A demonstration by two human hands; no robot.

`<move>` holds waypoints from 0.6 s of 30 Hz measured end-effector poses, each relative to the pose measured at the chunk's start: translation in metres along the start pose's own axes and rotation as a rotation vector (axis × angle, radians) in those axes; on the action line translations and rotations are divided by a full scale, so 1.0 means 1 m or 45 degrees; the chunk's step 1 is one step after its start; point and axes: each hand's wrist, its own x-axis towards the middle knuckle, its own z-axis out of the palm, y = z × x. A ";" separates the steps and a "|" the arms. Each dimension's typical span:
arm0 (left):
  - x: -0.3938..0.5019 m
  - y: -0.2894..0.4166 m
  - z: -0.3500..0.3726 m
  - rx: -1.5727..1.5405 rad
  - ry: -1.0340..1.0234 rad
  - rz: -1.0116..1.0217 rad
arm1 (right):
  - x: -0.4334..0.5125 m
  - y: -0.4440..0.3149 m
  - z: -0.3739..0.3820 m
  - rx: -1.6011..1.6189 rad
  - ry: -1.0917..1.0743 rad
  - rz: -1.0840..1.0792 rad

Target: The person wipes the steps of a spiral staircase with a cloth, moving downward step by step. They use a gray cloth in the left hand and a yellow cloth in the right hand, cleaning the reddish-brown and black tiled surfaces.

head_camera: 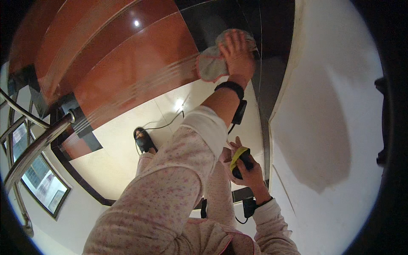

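My left hand (237, 60) lies flat, fingers spread, on a grey cloth (210, 65) with pink edging. The cloth rests on the stair tread where red-brown tile (137, 70) meets the black side tile (220, 19); its far part is bunched beneath my fingers. Lower down, near my leg (220, 188), my right hand (255, 175) is closed around a black object with a yellow band (241, 162). What kind of object it is cannot be made out. Both wrists bear black bands, each with a small black box (240, 111) and cable.
A white wall (318, 79) rises close on the right, with dark skirting along it. At left stands a stainless steel railing (35, 149), with a window (44, 181) behind. My foot in a black sandal (145, 140) is on cream tile (111, 165). A thin cable (165, 125) runs near it.
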 end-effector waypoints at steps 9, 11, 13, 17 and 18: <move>-0.017 -0.021 0.001 -0.143 0.024 0.624 | 0.009 0.022 0.003 -0.223 -0.024 0.022; -0.038 -0.037 -0.011 -0.208 -0.174 0.758 | 0.006 0.014 0.001 -0.221 -0.075 0.070; -0.059 -0.047 -0.027 -0.220 -0.486 0.882 | 0.001 0.008 0.004 -0.263 -0.061 0.086; -0.059 -0.041 -0.045 -0.469 -0.058 0.522 | -0.001 0.010 0.002 -0.166 -0.007 0.141; -0.044 -0.035 -0.042 -0.559 0.034 0.380 | -0.001 0.012 0.003 -0.180 -0.001 0.154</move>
